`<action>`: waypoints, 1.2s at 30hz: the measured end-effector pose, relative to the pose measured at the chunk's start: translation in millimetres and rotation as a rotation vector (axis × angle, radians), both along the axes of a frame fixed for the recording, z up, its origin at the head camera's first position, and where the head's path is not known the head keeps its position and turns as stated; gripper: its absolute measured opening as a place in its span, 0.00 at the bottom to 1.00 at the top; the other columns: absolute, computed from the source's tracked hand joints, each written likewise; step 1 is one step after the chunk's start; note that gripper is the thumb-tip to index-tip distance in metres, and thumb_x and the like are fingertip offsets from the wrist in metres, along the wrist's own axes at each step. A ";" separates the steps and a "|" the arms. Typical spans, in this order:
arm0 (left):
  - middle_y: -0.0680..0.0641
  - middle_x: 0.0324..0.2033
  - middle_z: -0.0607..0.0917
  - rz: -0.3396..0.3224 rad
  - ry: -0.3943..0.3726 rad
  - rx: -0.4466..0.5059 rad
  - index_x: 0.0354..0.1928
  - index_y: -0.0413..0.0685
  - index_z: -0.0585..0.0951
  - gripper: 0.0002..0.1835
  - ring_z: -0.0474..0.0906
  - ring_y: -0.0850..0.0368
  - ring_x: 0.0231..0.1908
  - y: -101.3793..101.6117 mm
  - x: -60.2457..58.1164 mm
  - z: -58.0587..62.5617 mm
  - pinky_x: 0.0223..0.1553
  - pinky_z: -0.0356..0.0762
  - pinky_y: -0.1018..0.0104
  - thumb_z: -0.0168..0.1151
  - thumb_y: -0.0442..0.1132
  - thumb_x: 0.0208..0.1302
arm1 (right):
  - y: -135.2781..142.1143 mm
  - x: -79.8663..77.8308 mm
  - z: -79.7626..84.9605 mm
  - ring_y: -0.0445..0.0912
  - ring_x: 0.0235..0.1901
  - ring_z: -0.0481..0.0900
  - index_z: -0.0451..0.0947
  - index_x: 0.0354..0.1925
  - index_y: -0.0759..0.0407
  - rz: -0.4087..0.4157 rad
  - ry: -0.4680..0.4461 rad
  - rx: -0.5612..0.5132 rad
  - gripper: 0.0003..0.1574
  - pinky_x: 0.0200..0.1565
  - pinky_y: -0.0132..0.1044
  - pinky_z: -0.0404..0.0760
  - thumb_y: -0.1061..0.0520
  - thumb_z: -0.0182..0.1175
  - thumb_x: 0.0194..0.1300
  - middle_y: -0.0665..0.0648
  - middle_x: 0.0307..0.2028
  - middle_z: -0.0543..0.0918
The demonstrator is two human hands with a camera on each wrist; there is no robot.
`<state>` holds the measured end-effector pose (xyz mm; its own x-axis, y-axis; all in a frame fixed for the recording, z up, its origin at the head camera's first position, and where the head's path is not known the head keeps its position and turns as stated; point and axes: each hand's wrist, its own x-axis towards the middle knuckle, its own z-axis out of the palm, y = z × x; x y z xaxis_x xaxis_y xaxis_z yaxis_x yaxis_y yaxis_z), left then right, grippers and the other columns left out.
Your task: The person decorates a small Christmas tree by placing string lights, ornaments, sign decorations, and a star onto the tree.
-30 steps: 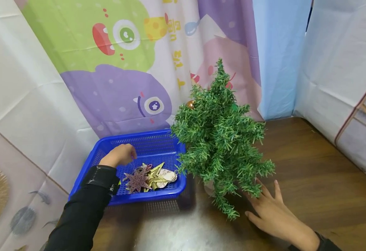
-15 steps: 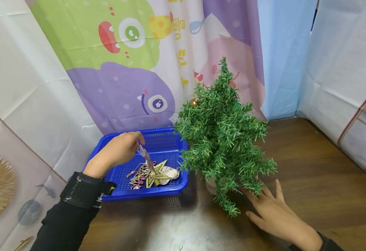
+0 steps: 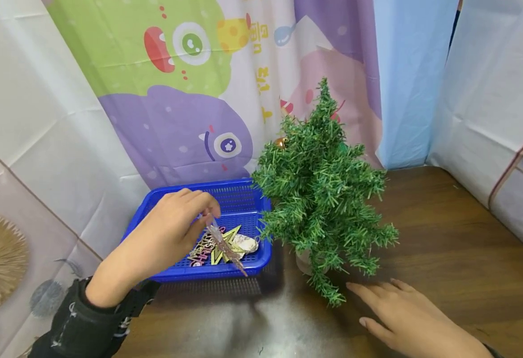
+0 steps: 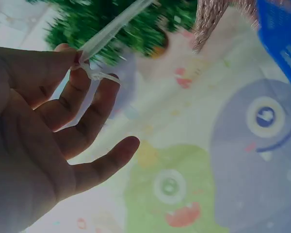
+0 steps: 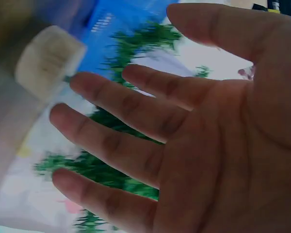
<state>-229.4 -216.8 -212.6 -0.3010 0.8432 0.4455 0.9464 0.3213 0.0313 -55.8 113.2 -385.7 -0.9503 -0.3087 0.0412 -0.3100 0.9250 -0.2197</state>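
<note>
My left hand [image 3: 169, 233] pinches the white ribbon [image 4: 116, 29] of a glittery pink star ornament [image 3: 229, 250], which dangles edge-on over the front of the blue basket [image 3: 142, 214]. In the left wrist view, thumb and forefinger grip the ribbon's knot while the little finger sticks out. Part of the glittery star [image 4: 211, 19] shows at the top. My right hand [image 3: 411, 313] is low by the table, fingers spread and holding nothing, just right of a small green artificial Christmas tree [image 3: 324, 199]. The tree's pale base [image 5: 49, 63] appears beyond the fingertips in the right wrist view.
Inside the basket lie a gold star [image 3: 218, 252], a pink and gold lettered ornament [image 3: 202, 248] and a whitish oval piece [image 3: 246, 243]. A copper bauble [image 3: 280, 143] hangs on the tree's back left. Printed curtains [image 3: 176, 129] enclose the wooden table [image 3: 440, 233].
My left hand has lifted the pink star from the basket by its ribbon and carried it right, toward me. The right hand has drawn slightly back from the tree's lower branches.
</note>
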 end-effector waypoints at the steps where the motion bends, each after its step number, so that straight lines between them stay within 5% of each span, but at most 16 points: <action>1: 0.53 0.33 0.81 -0.024 0.014 0.005 0.36 0.48 0.76 0.14 0.73 0.56 0.33 1.4 5.2 0.6 0.38 0.70 0.56 0.61 0.21 0.54 | -1.2 1.2 3.0 0.50 0.46 0.80 0.71 0.61 0.56 0.012 0.001 -0.006 0.32 0.48 0.59 0.73 0.43 0.61 0.64 0.52 0.46 0.82; 4: 0.55 0.33 0.78 -0.075 0.038 0.008 0.36 0.49 0.75 0.14 0.72 0.58 0.34 5.8 20.6 2.2 0.40 0.69 0.56 0.59 0.21 0.55 | -5.9 3.4 13.1 0.48 0.47 0.80 0.71 0.62 0.55 0.049 0.007 -0.008 0.32 0.47 0.55 0.76 0.41 0.58 0.66 0.51 0.48 0.82; 10: 0.58 0.31 0.74 -0.150 0.044 0.001 0.35 0.51 0.74 0.11 0.72 0.60 0.37 16.1 47.5 0.4 0.44 0.68 0.58 0.58 0.25 0.58 | -17.8 4.8 31.6 0.43 0.43 0.81 0.74 0.60 0.54 0.167 0.165 -0.014 0.27 0.41 0.48 0.79 0.41 0.53 0.69 0.47 0.46 0.83; 17: 0.60 0.30 0.72 -0.234 -0.004 -0.011 0.34 0.54 0.71 0.09 0.68 0.62 0.36 28.0 67.5 -6.2 0.51 0.64 0.58 0.58 0.31 0.64 | -42.9 2.3 62.5 0.31 0.32 0.74 0.81 0.49 0.48 0.207 0.338 -0.194 0.14 0.32 0.32 0.74 0.48 0.58 0.68 0.36 0.37 0.80; 22: 0.62 0.30 0.72 -0.287 -0.032 -0.007 0.34 0.55 0.71 0.10 0.68 0.64 0.38 37.0 76.0 -14.9 0.58 0.62 0.55 0.60 0.32 0.63 | -64.7 -4.9 76.2 0.28 0.26 0.66 0.82 0.42 0.46 0.247 0.576 -0.417 0.07 0.31 0.21 0.63 0.49 0.59 0.68 0.34 0.30 0.76; 26: 0.62 0.31 0.75 -0.337 -0.026 0.007 0.34 0.55 0.73 0.08 0.70 0.66 0.40 44.2 81.2 -23.2 0.61 0.61 0.53 0.60 0.33 0.64 | -77.4 -10.2 80.7 0.28 0.23 0.62 0.81 0.38 0.46 0.272 0.682 -0.469 0.12 0.31 0.19 0.59 0.44 0.53 0.70 0.34 0.23 0.69; 36: 0.62 0.32 0.76 -0.421 -0.079 0.026 0.36 0.54 0.74 0.09 0.71 0.68 0.41 51.9 83.7 -42.8 0.61 0.61 0.53 0.63 0.31 0.61 | -88.1 -11.0 84.5 0.31 0.24 0.64 0.76 0.25 0.44 0.268 0.702 -0.441 0.21 0.31 0.21 0.59 0.46 0.45 0.74 0.35 0.22 0.71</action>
<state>-145.7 -164.9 -255.4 0.0331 0.8885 0.4578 0.9892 -0.0946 0.1121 -66.9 25.1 -301.2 -0.5581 -0.3360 0.7587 -0.7029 0.6774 -0.2170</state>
